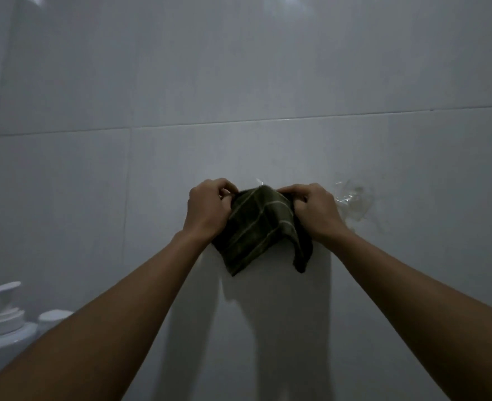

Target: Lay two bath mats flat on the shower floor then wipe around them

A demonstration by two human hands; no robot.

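Cloth [260, 227] hung between my hands against the wall [239, 82]; left hand [207, 208] and right hand [314, 209] each pinched a top corner, level, both equally near.

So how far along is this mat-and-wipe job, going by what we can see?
Done: nothing can be confirmed; no bath mat or shower floor is in view, only the tiled wall. In hand: the left hand and right hand each pinch the top edge of a dark green cloth, held up against the wall. Left: wiping around the mats, and perhaps laying them, which cannot be told here.
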